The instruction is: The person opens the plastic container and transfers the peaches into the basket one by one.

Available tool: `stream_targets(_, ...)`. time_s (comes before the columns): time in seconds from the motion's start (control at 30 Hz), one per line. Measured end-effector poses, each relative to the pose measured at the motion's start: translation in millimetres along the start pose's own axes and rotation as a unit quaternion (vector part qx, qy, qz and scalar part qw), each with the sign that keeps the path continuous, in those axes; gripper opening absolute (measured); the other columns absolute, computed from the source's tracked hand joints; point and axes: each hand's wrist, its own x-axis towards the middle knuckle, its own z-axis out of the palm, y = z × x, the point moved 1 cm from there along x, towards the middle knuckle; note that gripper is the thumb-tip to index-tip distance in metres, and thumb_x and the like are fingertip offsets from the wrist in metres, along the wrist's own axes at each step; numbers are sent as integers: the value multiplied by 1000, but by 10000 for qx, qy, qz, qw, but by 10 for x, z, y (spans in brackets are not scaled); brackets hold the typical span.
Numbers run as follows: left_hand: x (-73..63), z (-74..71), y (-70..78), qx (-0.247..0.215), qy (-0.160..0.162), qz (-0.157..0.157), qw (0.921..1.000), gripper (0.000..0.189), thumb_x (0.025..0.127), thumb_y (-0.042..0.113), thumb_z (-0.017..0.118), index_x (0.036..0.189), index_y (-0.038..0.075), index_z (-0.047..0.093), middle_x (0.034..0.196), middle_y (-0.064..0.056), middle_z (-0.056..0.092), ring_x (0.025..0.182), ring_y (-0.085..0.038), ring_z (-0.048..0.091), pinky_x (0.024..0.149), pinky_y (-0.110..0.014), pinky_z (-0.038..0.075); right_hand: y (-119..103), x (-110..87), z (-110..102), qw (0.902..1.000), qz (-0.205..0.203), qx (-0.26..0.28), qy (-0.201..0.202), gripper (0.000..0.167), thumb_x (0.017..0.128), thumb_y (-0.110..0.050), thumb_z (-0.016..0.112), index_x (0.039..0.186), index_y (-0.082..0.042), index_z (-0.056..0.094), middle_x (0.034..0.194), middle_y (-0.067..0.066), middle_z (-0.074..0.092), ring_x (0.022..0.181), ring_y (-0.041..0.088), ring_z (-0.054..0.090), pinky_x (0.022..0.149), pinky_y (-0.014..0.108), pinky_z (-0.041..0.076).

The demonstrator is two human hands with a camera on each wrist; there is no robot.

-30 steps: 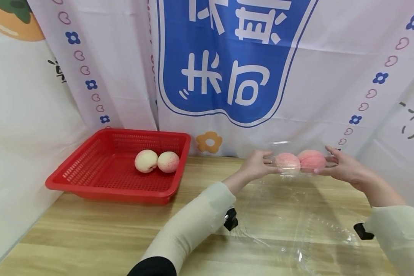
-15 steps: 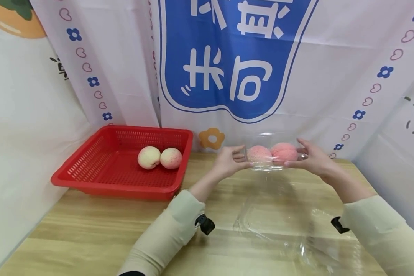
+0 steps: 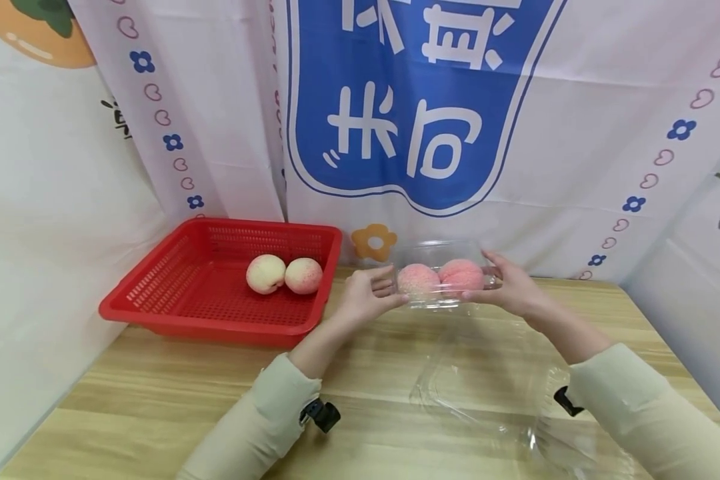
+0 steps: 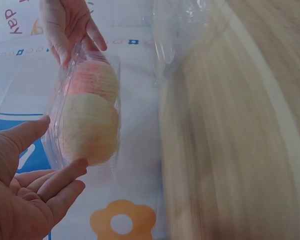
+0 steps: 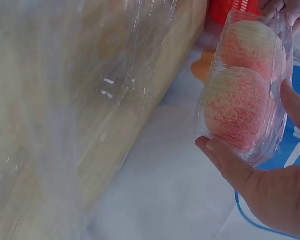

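"Left hand [image 3: 369,293]: what's it holding?"

"One end of the clear box [image 3: 435,251], gripped between thumb and fingers. The right hand [image 3: 507,283] grips the other end the same way."

"And where's the box?"

"Raised above the wooden table [image 3: 156,413], two pink peaches [image 3: 462,277] side by side inside."

"Nearby?"

"Two paler peaches [image 3: 266,274] in the red basket [image 3: 216,327], near the left hand."

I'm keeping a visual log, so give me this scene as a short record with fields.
Left hand: grips one end of the clear plastic container
Right hand: grips the container's other end
Container contents: two pink peaches, side by side
Red plastic basket: to the left, two paler peaches inside
Wood-grain table: more clear plastic packaging on it, count unclear
Backdrop: white cloth with a blue printed panel
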Motion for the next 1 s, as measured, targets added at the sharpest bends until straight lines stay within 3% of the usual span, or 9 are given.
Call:
stream_targets(0.2, -105, -116, -68, 161, 264, -224, 9993, 65, 87, 22, 78, 144, 4, 51, 140, -18, 59, 122, -29, 63, 96, -38, 54, -58, 68, 199, 9997, 149, 166, -50, 109, 86, -26, 78, 159, -3, 0, 156, 34, 28, 134, 48, 46, 109, 56, 42)
stream_targets(0.37, -134, -141, -176, -54, 406, -387, 9984, 67, 87, 19, 77, 145, 2, 49, 143, -19, 55, 126, -31, 60, 99, -39, 52, -80, 138, 330, 9995, 221, 222, -101, 108, 86, -25, 78, 159, -1, 1, 156, 33, 27, 142, 47, 36, 108, 57, 44)
stream_targets(0.67, -172, -48, -298, -101, 628, -525, 9966, 64, 90, 13, 73, 145, -4, 46, 145, -24, 51, 130, -35, 56, 102, -41, 50, -34, 210, 430, 9987, 343, 235, -289, 106, 87, -19, 75, 157, 3, -1, 156, 35, 25, 145, 50, 27, 114, 58, 35)
stream_targets(1.0, -183, 5, -439, -505, 678, -784, 9933, 64, 92, 8, 69, 147, -6, 41, 146, -25, 49, 135, -36, 51, 107, -42, 47, 20, 224, 515, 9975, 471, 53, -529, 99, 90, -17, 70, 157, 4, -1, 154, 36, 29, 137, 52, 39, 105, 60, 45)
